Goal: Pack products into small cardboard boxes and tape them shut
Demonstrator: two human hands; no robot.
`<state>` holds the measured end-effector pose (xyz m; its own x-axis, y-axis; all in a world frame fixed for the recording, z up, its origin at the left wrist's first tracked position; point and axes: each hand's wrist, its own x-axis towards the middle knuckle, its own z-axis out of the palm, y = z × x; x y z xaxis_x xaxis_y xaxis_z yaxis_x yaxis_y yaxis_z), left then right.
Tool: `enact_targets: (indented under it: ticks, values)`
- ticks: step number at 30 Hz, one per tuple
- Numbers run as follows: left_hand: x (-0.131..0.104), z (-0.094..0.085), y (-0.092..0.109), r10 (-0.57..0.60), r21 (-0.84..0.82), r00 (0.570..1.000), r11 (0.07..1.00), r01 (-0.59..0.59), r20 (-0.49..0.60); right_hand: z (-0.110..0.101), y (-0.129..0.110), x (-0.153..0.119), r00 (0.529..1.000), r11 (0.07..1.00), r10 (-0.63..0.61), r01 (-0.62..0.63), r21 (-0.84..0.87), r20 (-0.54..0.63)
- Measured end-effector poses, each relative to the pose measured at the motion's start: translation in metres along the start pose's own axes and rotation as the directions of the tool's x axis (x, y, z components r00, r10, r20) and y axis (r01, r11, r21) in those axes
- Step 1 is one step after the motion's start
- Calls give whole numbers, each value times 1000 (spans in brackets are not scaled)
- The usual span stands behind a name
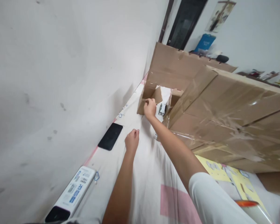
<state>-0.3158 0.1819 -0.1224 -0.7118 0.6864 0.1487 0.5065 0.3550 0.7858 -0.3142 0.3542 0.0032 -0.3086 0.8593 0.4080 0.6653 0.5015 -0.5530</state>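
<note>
My right hand [150, 108] reaches forward to a small open cardboard box [141, 107] beside the wall. Its fingers are closed at the box's upper near edge and seem to pinch the cardboard there. A flap [158, 95] of this box stands out to the right. Nearer to me, my left hand [132, 140] hovers over the pale cloth with its fingers curled together. Whatever it may hold is hidden. Just right of my right hand lies a small silver and dark packet [162, 109]. To the left of my left hand, a black phone [110, 136] lies flat against the wall.
A large taped cardboard box [231, 115] fills the right side, close to my right forearm. Another cardboard panel [175, 63] stands behind. The white wall [60, 77] bounds the left. A white printed box [72, 189] lies at lower left on the cloth [144, 186].
</note>
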Motion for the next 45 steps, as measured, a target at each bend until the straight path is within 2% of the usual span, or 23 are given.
enact_targets:
  ticks: [3, 6, 10, 12, 15, 16, 18, 19, 21, 22, 24, 28, 33, 35, 40, 42, 45]
  values:
    - [-4, -2, -2, 16, -69, 1000, 997, -17, -13, 1, -4, -5, 999, 998, 0, 3, -65, 39]
    - [-10, -3, -6, 34, -129, 999, 991, -36, -22, -1, -13, -3, 995, 979, -3, 23, -205, 97]
    - [-8, -2, -3, 8, -228, 997, 973, -26, -77, -16, -31, -2, 983, 947, 29, 30, -319, 180]
    - [12, 0, 6, -29, -275, 991, 961, -9, -134, -28, -38, -6, 988, 964, -3, 44, -263, 156]
    - [70, 7, 28, -38, -306, 979, 952, -26, -199, -43, -37, -14, 996, 997, -75, 75, -10, -48]
    - [92, 12, 36, -21, -309, 979, 950, -43, -203, -45, -33, -15, 990, 994, -39, 52, 94, -133]
    - [130, 26, 50, 23, -324, 985, 943, -79, -172, -42, -17, -13, 956, 952, 203, -141, 273, -212]
    - [143, 34, 55, 47, -340, 989, 936, -93, -141, -38, -7, -10, 912, 903, 355, -277, 329, -205]
    - [157, 50, 56, 91, -380, 994, 919, -108, -64, -25, 15, -3, 787, 780, 593, -508, 366, -171]
    - [160, 58, 52, 107, -398, 994, 911, -109, -28, -18, 25, 1, 737, 738, 654, -572, 359, -171]
    - [160, 70, 39, 119, -416, 993, 904, -98, 24, -3, 44, 9, 690, 716, 691, -613, 334, -214]
    - [164, 82, 15, 99, -401, 994, 913, -71, 50, 23, 62, 27, 664, 724, 689, -626, 288, -290]
    - [174, 85, 9, 114, -433, 992, 898, -77, 60, 43, 57, 50, 598, 663, 749, -684, 304, -285]
    - [176, 85, 9, 126, -476, 991, 875, -86, 53, 46, 57, 56, 597, 662, 750, -684, 306, -285]
    - [179, 91, 6, 173, -573, 984, 811, -117, 45, 43, 70, 63, 658, 720, 694, -630, 291, -292]
    - [181, 95, 5, 187, -580, 981, 804, -126, 46, 40, 76, 64, 654, 713, 701, -635, 298, -284]
    - [185, 100, 3, 201, -572, 979, 807, -147, 33, 39, 80, 64, 622, 685, 729, -657, 317, -286]
